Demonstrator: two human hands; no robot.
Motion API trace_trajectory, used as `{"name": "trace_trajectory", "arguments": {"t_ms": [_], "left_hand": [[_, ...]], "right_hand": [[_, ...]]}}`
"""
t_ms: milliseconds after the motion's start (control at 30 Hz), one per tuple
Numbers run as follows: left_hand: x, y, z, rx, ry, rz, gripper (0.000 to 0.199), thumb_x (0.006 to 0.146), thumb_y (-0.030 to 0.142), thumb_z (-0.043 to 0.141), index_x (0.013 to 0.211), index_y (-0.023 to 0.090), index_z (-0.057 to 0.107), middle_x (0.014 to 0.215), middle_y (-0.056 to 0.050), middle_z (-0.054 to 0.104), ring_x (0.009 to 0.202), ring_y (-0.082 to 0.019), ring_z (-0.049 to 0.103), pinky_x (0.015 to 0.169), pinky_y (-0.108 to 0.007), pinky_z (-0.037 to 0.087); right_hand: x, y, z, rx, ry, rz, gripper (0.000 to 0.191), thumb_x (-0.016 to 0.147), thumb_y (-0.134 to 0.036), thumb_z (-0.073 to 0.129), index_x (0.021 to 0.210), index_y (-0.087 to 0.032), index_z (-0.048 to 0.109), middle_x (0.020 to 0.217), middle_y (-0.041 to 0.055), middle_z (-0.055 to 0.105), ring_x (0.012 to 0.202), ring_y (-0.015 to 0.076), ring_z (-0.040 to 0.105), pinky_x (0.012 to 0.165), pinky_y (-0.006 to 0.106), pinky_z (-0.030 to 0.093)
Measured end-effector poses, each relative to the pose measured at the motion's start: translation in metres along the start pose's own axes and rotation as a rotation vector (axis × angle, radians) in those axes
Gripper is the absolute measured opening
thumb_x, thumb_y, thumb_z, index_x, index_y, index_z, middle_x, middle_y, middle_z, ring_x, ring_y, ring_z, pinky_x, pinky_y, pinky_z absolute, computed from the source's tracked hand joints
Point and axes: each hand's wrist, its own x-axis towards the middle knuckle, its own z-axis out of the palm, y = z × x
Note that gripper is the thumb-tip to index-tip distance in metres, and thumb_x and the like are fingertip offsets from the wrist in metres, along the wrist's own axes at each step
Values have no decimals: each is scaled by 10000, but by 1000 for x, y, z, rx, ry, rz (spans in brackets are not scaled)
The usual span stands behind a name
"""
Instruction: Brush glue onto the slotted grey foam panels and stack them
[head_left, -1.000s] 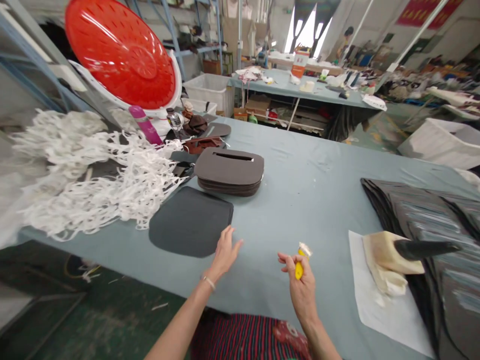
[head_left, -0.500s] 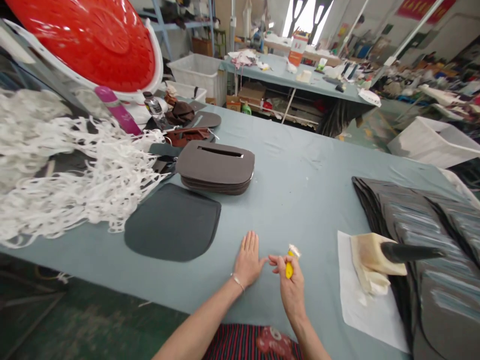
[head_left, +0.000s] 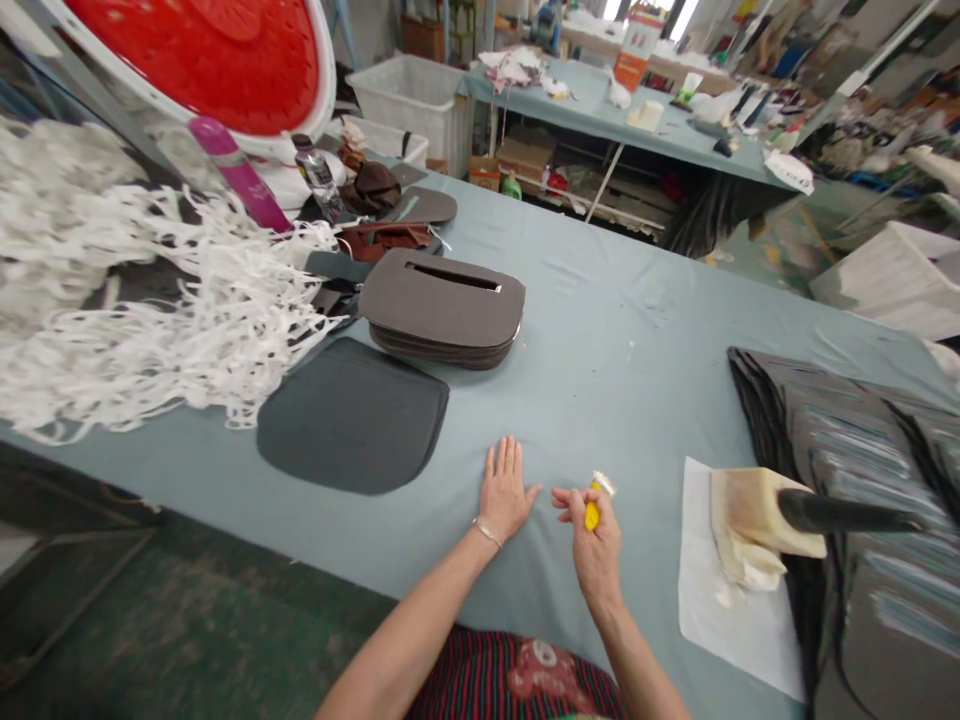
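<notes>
The left hand (head_left: 504, 500) lies palm down on the blue-grey table cover (head_left: 570, 400) at lower centre, its four fingers straight and close together, the thumb spread towards the right hand (head_left: 598, 550) but apart from it. The right hand's fingers are closed around the yellow handle of a small brush (head_left: 592, 515), right of centre, its whitish tip pointing up the frame; the index finger reaches out leftward.

That tip looks coated, so a loosened grip or a dip of the wrist could smear the cover or the back of the left hand. The cover has faint creases near the hands; pressing and dragging the palm could ruck it further.

Left of the hands lies a dark rounded piece (head_left: 352, 420), and just beyond it a stack of slotted brown-grey pieces (head_left: 442, 305); a sideways sweep of the left forearm could push the dark piece askew. White strips (head_left: 187, 330) sprawl close to it on the left and might snag it if pulled.

At lower right, a cream-coloured block (head_left: 750, 510) sits on a white sheet (head_left: 757, 630), its black handle (head_left: 847, 512) jutting over the dark panels (head_left: 855, 430). A knock from the right elbow could tip it and mark them.
</notes>
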Motion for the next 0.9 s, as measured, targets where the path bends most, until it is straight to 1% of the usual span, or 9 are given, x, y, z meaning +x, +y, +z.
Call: {"name": "trace_trajectory", "arguments": {"t_ms": [100, 233, 367, 467, 567, 667, 733, 833, 900], "left_hand": [[-11, -3, 0, 0, 5, -42, 760, 857, 509, 359, 1431, 44, 183, 1527, -171, 150, 1424, -269, 70, 1155, -483, 142], [-110, -38, -16, 32, -54, -153, 627, 870, 400, 341, 1430, 133, 250, 1513, -129, 240, 1409, -256, 169, 1136, -480, 199], [-220, -93, -70, 217, 40, -821, 582, 843, 453, 329, 1344, 167, 413, 1453, -190, 344, 1357, -398, 246, 1010, -659, 243], [-238, -118, -99, 306, 115, -1009, 578, 829, 489, 332, 1324, 203, 419, 1436, -189, 365, 1326, -458, 253, 915, -734, 241], [-187, -105, -86, 341, 205, -834, 605, 867, 443, 308, 1349, 82, 372, 1442, -252, 315, 1357, -408, 215, 996, -642, 255], [-119, -60, -47, 264, 174, -382, 547, 893, 359, 322, 1374, 97, 348, 1470, -188, 310, 1384, -295, 221, 1081, -516, 246], [-92, -34, -26, 216, 70, -64, 585, 885, 361, 366, 1420, 145, 267, 1509, -117, 261, 1399, -244, 197, 1106, -451, 242], [-91, -35, -15, 217, -19, 223, 683, 854, 470, 414, 1443, 197, 200, 1526, -53, 236, 1403, -224, 185, 1115, -427, 235], [-108, -64, -21, 288, 39, 128, 663, 861, 460, 402, 1438, 185, 224, 1511, -75, 270, 1396, -238, 202, 1112, -453, 219]], "right_hand": [[4, 2, 2, -4, -33, 12, 316, 843, -507, 518, 826, -192, 515, 891, 62, 686, 764, 163, 627, 695, 303, 491], [14, 12, 7, 23, -110, 42, 304, 854, -499, 508, 827, -196, 493, 903, 59, 682, 779, 161, 631, 702, 298, 484], [27, 34, 3, 27, -135, 61, 304, 836, -499, 530, 861, -198, 497, 914, 63, 679, 807, 174, 634, 717, 310, 481], [32, 49, -8, -11, -140, 29, 326, 793, -490, 583, 924, -199, 514, 925, 65, 672, 821, 183, 631, 761, 333, 476], [31, 51, -21, -88, -118, -30, 340, 753, -480, 624, 915, -199, 523, 849, 43, 655, 773, 178, 616, 744, 319, 474], [21, 43, -33, -122, -118, -21, 330, 765, -502, 601, 873, -207, 496, 722, -2, 602, 630, 149, 579, 629, 271, 468], [9, 37, -40, -115, -114, 11, 333, 791, -526, 561, 866, -214, 471, 654, -26, 567, 559, 137, 549, 569, 248, 448], [-13, 38, -44, -172, -28, 52, 374, 791, -583, 524, 855, -221, 459, 583, -49, 514, 491, 124, 492, 507, 228, 401], [-28, 45, -41, -236, 75, 40, 443, 743, -652, 524, 818, -219, 466, 597, -46, 505, 495, 117, 471, 511, 226, 390]]}}
